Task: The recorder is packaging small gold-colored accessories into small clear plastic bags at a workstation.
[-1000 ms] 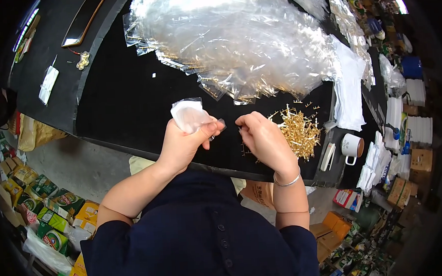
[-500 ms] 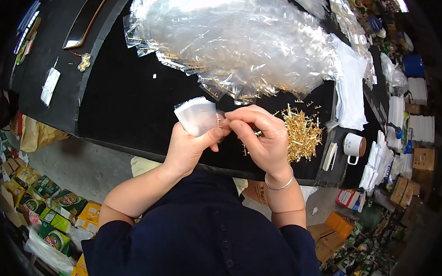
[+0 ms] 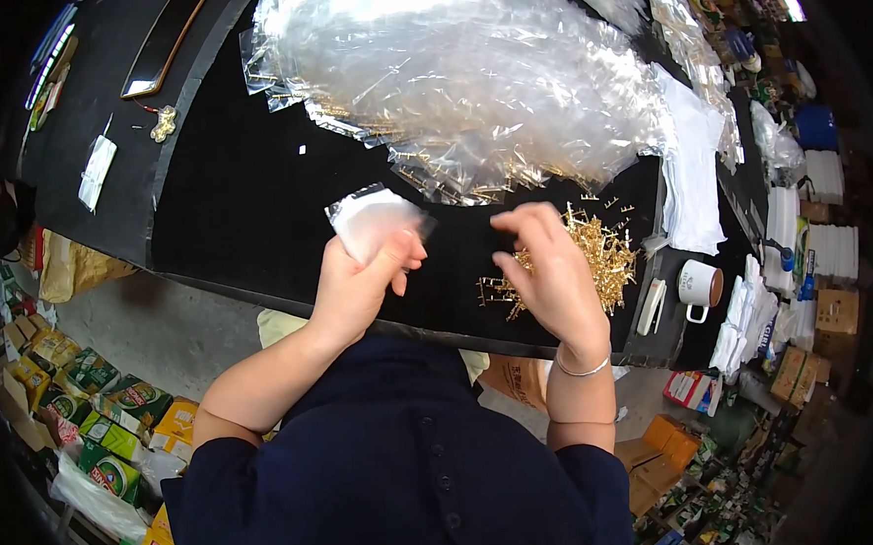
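My left hand (image 3: 360, 281) is closed on a stack of small clear plastic bags (image 3: 373, 220), its thumb lying over their near edge. Apart from it to the right, my right hand (image 3: 552, 271) hangs with thumb and forefinger spread and nothing visible between them; its fingertips are a little blurred. Beside and partly behind that hand lies a loose pile of small gold-coloured metal pieces (image 3: 606, 264). Farther back, a broad heap of clear plastic bags (image 3: 446, 75) covers the black table (image 3: 246, 213), with gold pieces showing in the bags along its near edge.
Right of the gold pile are a white mug (image 3: 696, 287), a small pale stapler-like tool (image 3: 651, 307) and white sheets (image 3: 690, 170). A phone (image 3: 166, 42) with a charm (image 3: 163, 124) lies at the far left. Boxes (image 3: 99, 418) crowd the floor on the left.
My right hand has come away from the bags and moved right toward the gold pile, its fingers parting. My left hand has shifted slightly left with the stack, which is now tilted.
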The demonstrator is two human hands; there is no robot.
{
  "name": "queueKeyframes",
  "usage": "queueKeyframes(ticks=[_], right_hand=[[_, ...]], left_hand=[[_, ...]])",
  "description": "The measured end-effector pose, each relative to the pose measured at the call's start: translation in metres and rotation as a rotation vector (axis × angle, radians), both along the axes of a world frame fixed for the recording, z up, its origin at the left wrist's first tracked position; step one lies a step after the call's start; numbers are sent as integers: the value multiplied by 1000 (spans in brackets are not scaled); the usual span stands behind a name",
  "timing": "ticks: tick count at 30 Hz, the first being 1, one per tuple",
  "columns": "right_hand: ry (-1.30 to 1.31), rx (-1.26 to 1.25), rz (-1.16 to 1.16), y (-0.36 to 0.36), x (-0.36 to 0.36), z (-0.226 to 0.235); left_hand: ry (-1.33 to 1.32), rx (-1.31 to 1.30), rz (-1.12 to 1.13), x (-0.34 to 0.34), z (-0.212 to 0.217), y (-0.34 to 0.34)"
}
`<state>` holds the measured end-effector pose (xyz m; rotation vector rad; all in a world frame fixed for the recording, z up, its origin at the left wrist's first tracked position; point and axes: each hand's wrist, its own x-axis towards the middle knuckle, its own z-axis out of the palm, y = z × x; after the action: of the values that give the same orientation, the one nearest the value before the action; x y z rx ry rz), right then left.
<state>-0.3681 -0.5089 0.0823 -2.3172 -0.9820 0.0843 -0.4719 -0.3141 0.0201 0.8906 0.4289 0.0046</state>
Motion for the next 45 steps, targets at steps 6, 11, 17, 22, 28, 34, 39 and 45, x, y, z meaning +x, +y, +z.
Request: queueKeyframes(ticks=[6,11,17,22,28,34,39,45], right_hand=[[144,-294,62,-15,0,-14],[224,-160,24,-7,-1,-11],[317,390,17,26,-9,14],[218,395,-55,28,-7,5],[240,147,-72,26,-5,-13],[20,26,-38,52,-5,-39],[-89,-67,36,57,-10,-41],[-52,-76,7,64,-6,-38]], left_hand=[[-36,32,-48,5,5,-14],[-8,30,-81,3,1,-12],[21,50,-84,5,9,-15],[24,69,-14,0,8,-9],[31,148,72,-16,5,10],[2,116,45,-18,7,10],[-5,90,25,-17,7,13],[-7,77,19,-18,6,15]])
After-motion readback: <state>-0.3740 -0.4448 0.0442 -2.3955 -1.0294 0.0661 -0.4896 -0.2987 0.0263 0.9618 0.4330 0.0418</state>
